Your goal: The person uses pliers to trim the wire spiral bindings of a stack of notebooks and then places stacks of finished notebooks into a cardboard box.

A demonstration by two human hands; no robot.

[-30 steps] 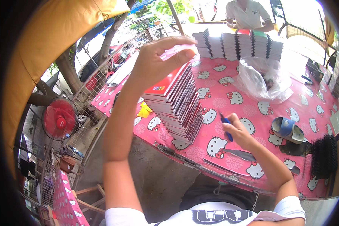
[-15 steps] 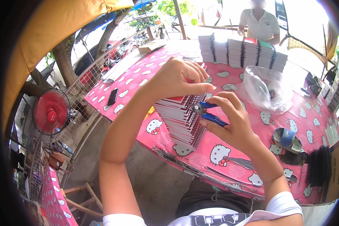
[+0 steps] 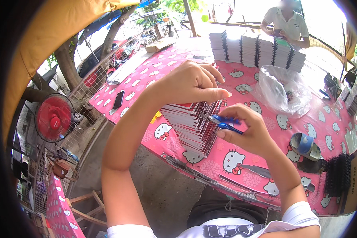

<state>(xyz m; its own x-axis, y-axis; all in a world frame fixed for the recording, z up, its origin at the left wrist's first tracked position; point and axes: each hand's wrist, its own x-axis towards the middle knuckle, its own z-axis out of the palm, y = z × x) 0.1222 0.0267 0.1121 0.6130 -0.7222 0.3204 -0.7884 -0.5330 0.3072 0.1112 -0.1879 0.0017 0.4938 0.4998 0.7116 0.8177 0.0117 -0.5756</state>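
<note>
A tall stack of spiral-bound notebooks (image 3: 190, 125) stands near the table's front edge, its dark red wire coils facing right. The top cover shows some red. Over the top of the stack is my left hand (image 3: 192, 83), thumb stretched out to the right and apart from the loosely bent fingers. I see nothing held in it; the palm side is hidden. My right hand (image 3: 250, 125) grips blue-handled cutting pliers (image 3: 229, 126). Their metal jaws point left, at the coils near the top of the stack; whether they touch a wire cannot be made out.
Across the pink patterned table (image 3: 242, 152), a person (image 3: 285, 27) stands behind a row of spiral notebooks (image 3: 258, 49). A clear plastic bag (image 3: 283, 89), a blue-strapped slipper (image 3: 305, 146), black coils (image 3: 337, 176) and a cardboard box (image 3: 355, 178) lie right. At left are a phone (image 3: 118, 100) and a red fan (image 3: 54, 117).
The pliers have turned slightly and sit a little lower and to the right. My left hand has barely moved. Across the table, the person has shifted right and now handles a small dark thing.
</note>
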